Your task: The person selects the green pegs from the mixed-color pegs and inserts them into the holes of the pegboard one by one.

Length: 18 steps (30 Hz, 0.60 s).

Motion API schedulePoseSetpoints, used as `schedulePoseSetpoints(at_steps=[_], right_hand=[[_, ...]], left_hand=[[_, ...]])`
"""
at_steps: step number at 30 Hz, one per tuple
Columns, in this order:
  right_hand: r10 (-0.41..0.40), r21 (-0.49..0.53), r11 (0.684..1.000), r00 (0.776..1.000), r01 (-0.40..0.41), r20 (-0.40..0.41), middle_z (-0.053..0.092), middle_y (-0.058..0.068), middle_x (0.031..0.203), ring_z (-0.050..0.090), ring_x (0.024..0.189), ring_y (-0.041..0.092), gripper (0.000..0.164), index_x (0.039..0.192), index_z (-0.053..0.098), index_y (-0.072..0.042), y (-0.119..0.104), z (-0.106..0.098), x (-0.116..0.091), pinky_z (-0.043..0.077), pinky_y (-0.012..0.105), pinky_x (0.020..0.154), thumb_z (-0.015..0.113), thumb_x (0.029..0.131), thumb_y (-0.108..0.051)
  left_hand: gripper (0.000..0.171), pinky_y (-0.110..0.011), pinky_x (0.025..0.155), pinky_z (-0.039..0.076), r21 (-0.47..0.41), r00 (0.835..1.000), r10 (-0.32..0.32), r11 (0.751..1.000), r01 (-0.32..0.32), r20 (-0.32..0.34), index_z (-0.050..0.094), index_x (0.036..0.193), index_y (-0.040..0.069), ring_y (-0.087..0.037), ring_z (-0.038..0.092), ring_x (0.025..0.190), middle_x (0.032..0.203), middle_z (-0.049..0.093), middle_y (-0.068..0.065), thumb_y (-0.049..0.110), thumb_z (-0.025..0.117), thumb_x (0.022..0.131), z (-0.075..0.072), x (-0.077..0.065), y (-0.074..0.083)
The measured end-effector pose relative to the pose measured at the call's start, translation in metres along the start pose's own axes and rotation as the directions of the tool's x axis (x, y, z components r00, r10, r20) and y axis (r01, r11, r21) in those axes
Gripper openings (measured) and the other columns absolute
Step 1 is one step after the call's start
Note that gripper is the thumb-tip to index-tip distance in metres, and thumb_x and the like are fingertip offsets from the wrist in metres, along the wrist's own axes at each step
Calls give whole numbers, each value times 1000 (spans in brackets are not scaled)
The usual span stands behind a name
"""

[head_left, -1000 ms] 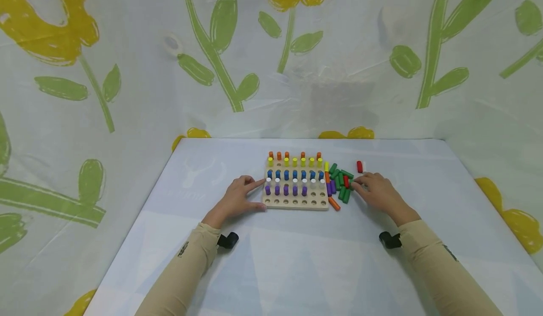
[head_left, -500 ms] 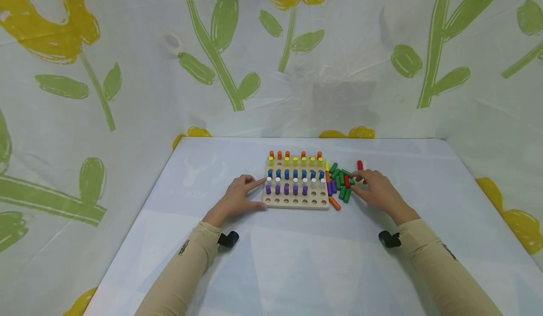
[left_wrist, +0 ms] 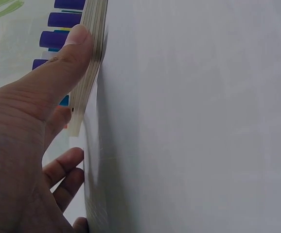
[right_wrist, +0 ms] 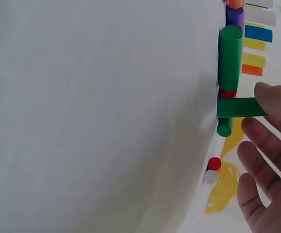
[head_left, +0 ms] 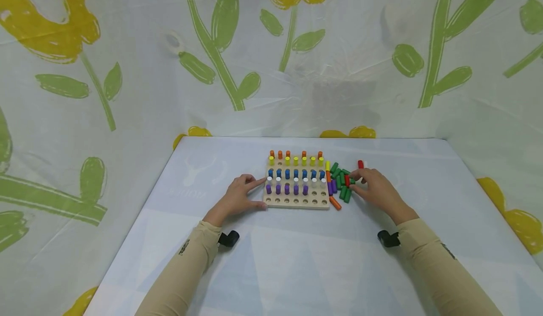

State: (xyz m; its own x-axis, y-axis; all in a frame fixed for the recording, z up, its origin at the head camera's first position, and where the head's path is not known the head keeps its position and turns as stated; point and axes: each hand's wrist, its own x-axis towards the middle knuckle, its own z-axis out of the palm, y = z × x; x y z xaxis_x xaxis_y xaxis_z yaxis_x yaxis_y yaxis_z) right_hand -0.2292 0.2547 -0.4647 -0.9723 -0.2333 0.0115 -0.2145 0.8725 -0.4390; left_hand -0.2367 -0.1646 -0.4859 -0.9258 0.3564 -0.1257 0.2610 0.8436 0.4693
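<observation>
A wooden pegboard [head_left: 297, 204] holds rows of orange, yellow, blue, white and purple pegs. My left hand [head_left: 238, 197] is at its left side, with straight thumb and index finger touching the board near the front left corner. In the left wrist view, the thumb [left_wrist: 67, 63] lies against the board's edge, beside the purple pegs. My right hand [head_left: 375, 189] is over the loose pegs right of the board. Its thumb and finger pinch the upper end of a green peg [right_wrist: 240, 107], which stands upright on the table. A red peg [head_left: 347, 180] lies close to it.
Loose green pegs [head_left: 344, 194] lie in a pile along the board's right side, with purple pegs [head_left: 332, 187] and an orange peg [head_left: 335, 203]. Behind the right hand are a red peg [head_left: 360, 164] and a white peg [right_wrist: 210, 176]. A flower-printed curtain [head_left: 297, 99] closes off the back.
My right hand has shifted slightly away from me and its fingers have spread around the green peg at the pile's right edge. The left hand stays at the board.
</observation>
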Motion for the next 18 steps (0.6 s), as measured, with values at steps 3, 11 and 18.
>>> schedulePoseSetpoints(at_steps=[3,11,18], right_hand=[[23,1,1000,1000,-23,2,64,15,118,56,107,32,32,123,65,-6,-2,-1,0,52,50,91,73,95,-20],[40,10,999,999,-40,1,65,14,112,56,104,32,29,119,66,-5,-2,-1,0,52,50,90,74,95,-18],[41,18,999,999,-40,-8,65,14,112,57,102,32,28,119,67,-5,-4,-2,-2,52,50,89,73,95,-16]], left_hand=[[88,-49,113,32,1,1000,3,1000,-3,-6,44,155,33,-31,37,131,145,40,-11,56,82,80,1,0,0],[86,-49,113,32,0,1000,-4,1000,4,-2,44,155,33,-30,36,130,143,41,-10,55,82,80,-1,-2,3],[87,-49,113,33,0,1000,2,1000,-2,-5,45,155,32,-31,37,129,143,41,-11,55,82,80,-1,-1,3]])
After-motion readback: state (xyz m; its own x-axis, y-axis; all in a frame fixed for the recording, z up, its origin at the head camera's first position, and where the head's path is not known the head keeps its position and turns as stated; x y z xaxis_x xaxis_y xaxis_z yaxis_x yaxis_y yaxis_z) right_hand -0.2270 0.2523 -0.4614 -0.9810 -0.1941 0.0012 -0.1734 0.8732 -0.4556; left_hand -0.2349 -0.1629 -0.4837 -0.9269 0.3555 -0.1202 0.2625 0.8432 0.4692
